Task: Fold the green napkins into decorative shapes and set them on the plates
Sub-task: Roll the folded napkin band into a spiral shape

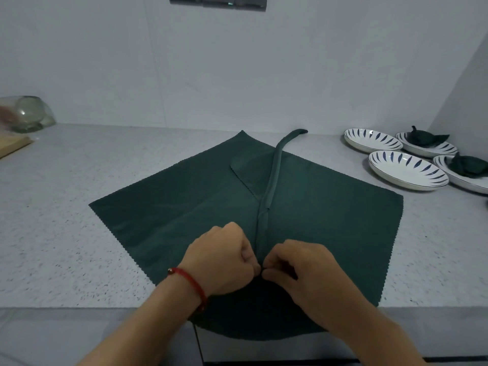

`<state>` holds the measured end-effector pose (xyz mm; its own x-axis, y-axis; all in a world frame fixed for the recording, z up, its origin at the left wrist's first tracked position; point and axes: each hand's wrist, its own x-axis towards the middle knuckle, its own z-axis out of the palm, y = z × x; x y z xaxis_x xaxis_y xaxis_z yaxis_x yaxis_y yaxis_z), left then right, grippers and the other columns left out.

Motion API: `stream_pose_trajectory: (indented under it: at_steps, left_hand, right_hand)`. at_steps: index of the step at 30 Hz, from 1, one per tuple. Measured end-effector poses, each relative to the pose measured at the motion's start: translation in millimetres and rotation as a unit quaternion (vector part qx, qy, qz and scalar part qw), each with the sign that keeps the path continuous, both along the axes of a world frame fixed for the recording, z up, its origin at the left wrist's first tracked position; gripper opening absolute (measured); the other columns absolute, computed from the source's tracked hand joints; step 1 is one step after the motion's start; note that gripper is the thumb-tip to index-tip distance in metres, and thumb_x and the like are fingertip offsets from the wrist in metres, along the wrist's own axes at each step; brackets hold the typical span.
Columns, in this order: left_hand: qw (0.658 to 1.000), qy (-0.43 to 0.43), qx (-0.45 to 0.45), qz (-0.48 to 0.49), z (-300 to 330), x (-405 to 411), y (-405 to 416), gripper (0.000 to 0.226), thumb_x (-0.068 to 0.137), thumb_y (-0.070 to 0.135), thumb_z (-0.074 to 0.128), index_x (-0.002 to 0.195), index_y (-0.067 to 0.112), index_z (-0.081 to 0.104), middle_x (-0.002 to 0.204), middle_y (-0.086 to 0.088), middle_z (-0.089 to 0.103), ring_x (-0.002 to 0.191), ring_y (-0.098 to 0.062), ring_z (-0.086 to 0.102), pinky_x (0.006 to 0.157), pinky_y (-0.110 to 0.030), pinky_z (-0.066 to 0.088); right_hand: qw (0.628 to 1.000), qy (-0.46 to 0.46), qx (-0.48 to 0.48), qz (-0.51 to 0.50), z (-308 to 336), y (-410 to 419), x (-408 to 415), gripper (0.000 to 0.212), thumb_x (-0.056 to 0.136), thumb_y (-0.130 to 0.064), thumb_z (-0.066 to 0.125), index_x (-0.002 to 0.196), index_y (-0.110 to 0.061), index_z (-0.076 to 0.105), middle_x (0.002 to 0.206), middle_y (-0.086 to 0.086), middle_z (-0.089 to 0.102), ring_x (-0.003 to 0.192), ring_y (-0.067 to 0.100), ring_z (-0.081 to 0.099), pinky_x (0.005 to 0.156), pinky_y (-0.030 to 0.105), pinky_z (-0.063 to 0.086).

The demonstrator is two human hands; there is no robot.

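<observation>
- Napkin (184,207), dark green, spread flat on speckled counter (66,220), near corner hanging over front edge; tight rolled strip (274,175) running from hands away toward wall.
- Left hand (224,260) curled, fingertips pinching cloth at near end of roll; red cord bracelet (190,281) on that wrist.
- Right hand (298,268) likewise curled, pinching same spot from opposite side, fingertips of both nearly touching.
- Step in hand, as judged: tightening near end of roll. Best done with even pinch from both sides, steady tension along strip, flat cloth kept smooth and unbunched.
- Four blue-patterned plates at far right: two near ones (406,167) bare, two behind each holding a folded napkin (425,138).
- Writing, brands, labels: none legible anywhere; dark panel (219,1) on wall too blurred to read.
</observation>
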<state>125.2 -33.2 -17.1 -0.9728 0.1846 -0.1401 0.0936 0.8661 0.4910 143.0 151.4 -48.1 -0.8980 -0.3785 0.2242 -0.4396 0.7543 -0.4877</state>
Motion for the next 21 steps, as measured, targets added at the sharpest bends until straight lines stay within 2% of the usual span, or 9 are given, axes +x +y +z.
stream_pose_trajectory:
  at_steps: [2, 6, 11, 13, 14, 16, 18, 19, 21]
  left_hand:
    - [0.999, 0.031, -0.023, -0.003, -1, 5, 1, 0.014, 0.084, 0.044, 0.069, 0.086, 0.031, 0.065, 0.084, 0.014, 0.065, 0.086, -0.007, 0.061, 0.086, -0.034, 0.053]
    - [0.987, 0.151, -0.059, -0.016, -9, 26, 4, 0.011, 0.093, 0.046, 0.059, 0.099, 0.037, 0.056, 0.099, 0.017, 0.052, 0.101, -0.005, 0.045, 0.097, -0.036, 0.034]
    - [0.979, 0.175, -0.082, -0.062, -13, 21, 4, 0.008, 0.096, 0.039, 0.057, 0.093, 0.031, 0.058, 0.097, 0.016, 0.047, 0.099, -0.006, 0.039, 0.092, -0.031, 0.026]
    - [0.980, 0.162, -0.088, -0.079, -10, 15, 5, 0.006, 0.095, 0.034, 0.058, 0.092, 0.030, 0.060, 0.097, 0.015, 0.048, 0.100, -0.008, 0.040, 0.092, -0.032, 0.029]
    - [0.982, 0.152, -0.083, -0.082, -8, 11, 5, 0.006, 0.094, 0.033, 0.060, 0.090, 0.029, 0.062, 0.097, 0.014, 0.050, 0.101, -0.009, 0.042, 0.092, -0.033, 0.031]
    - [0.988, 0.106, -0.067, -0.086, -1, 1, 3, 0.009, 0.092, 0.031, 0.065, 0.083, 0.028, 0.064, 0.091, 0.012, 0.057, 0.096, -0.011, 0.050, 0.091, -0.034, 0.039]
    - [0.995, 0.025, -0.040, -0.092, 8, -9, -1, 0.018, 0.088, 0.031, 0.070, 0.072, 0.029, 0.064, 0.077, 0.013, 0.061, 0.085, -0.011, 0.058, 0.083, -0.032, 0.048]
    - [0.995, -0.004, -0.026, -0.094, 10, -13, -3, 0.019, 0.086, 0.032, 0.073, 0.070, 0.029, 0.065, 0.074, 0.014, 0.062, 0.082, -0.010, 0.061, 0.079, -0.031, 0.052]
    - [0.996, -0.009, -0.015, -0.088, 9, -14, -6, 0.013, 0.084, 0.034, 0.076, 0.075, 0.027, 0.070, 0.078, 0.014, 0.064, 0.083, -0.009, 0.063, 0.079, -0.032, 0.056]
  right_hand:
    - [1.000, -0.014, 0.002, -0.003, 1, -1, -2, 0.008, 0.091, -0.034, 0.071, 0.084, -0.030, 0.069, 0.078, -0.012, 0.060, 0.076, 0.006, 0.057, 0.070, 0.023, 0.047]
    - [0.996, -0.079, -0.015, -0.023, 12, -2, -10, 0.012, 0.091, -0.029, 0.072, 0.079, -0.026, 0.072, 0.072, -0.010, 0.066, 0.071, 0.002, 0.061, 0.062, 0.014, 0.045]
    - [0.987, -0.152, -0.056, -0.022, 22, 0, -17, 0.014, 0.090, -0.027, 0.074, 0.078, -0.021, 0.074, 0.067, -0.005, 0.067, 0.058, -0.003, 0.056, 0.059, 0.013, 0.046]
    - [0.986, -0.141, -0.080, -0.037, 18, -1, -12, 0.005, 0.088, -0.025, 0.076, 0.085, -0.023, 0.073, 0.070, -0.006, 0.067, 0.060, -0.002, 0.057, 0.060, 0.014, 0.047]
    - [0.988, -0.122, -0.085, -0.040, 15, -2, -7, 0.008, 0.086, -0.025, 0.078, 0.090, -0.026, 0.071, 0.073, -0.006, 0.067, 0.064, 0.001, 0.059, 0.062, 0.016, 0.049]
    - [0.998, -0.042, -0.039, -0.031, 4, -3, -1, 0.018, 0.084, -0.028, 0.079, 0.095, -0.031, 0.066, 0.079, -0.008, 0.063, 0.071, 0.007, 0.058, 0.067, 0.024, 0.051]
    - [0.999, 0.041, 0.016, -0.025, -6, -5, 0, 0.015, 0.087, -0.033, 0.075, 0.096, -0.034, 0.064, 0.086, -0.013, 0.059, 0.079, 0.008, 0.056, 0.071, 0.034, 0.052]
    - [0.998, 0.054, 0.014, -0.028, -7, -5, 0, 0.010, 0.089, -0.034, 0.072, 0.096, -0.034, 0.065, 0.090, -0.015, 0.057, 0.083, 0.007, 0.056, 0.072, 0.035, 0.051]
    - [0.998, 0.054, -0.009, -0.025, -9, -5, -3, 0.002, 0.091, -0.032, 0.070, 0.092, -0.032, 0.069, 0.092, -0.016, 0.056, 0.085, 0.006, 0.056, 0.074, 0.034, 0.051]
